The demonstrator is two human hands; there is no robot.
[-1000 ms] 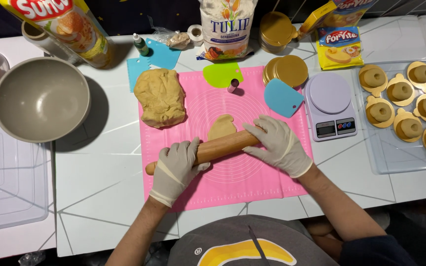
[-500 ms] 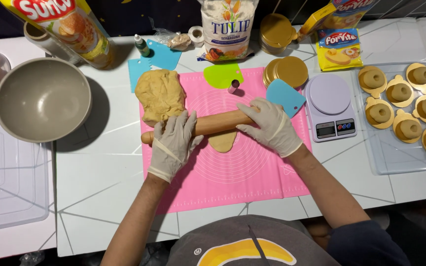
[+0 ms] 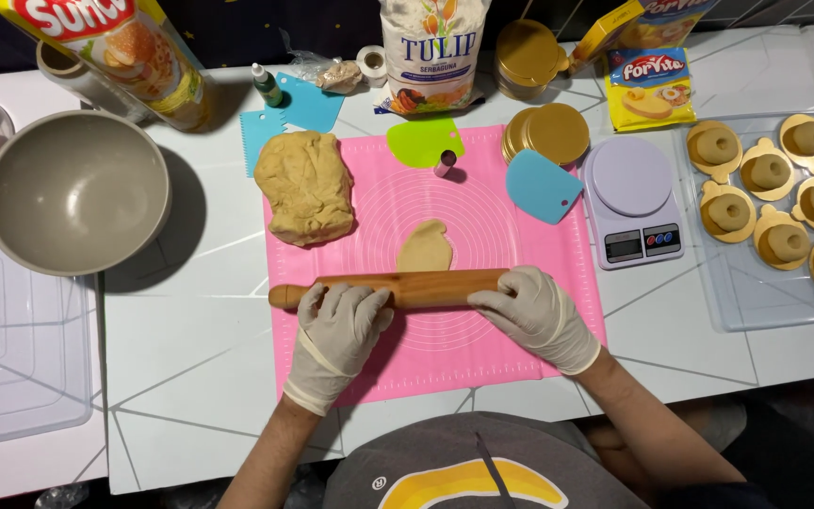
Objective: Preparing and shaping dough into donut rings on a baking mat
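Your left hand (image 3: 339,325) lies palm-down on the rolling pin (image 3: 390,290), fingers spread flat over it instead of closed around it, and your right hand (image 3: 531,313) sits the same way at the pin's right end. Flat, open palms like these let the pin turn freely under them, which a closed grip would prevent. Both hands are gloved, which keeps skin off the dough.

You have the pin lying crosswise just below the centre of the frame, on the pink mat (image 3: 482,358). It touches the lower edge of the small dough piece (image 3: 425,248), which is flattened at the middle of the mat's printed rings.

At the mat's upper left corner sits the big dough lump (image 3: 306,186), close enough to pull more from. Right of the mat are the scale (image 3: 630,198) and, at the frame's right edge, a tray (image 3: 746,302) of filled gold moulds. An empty grey bowl (image 3: 75,191) sits at the upper left.
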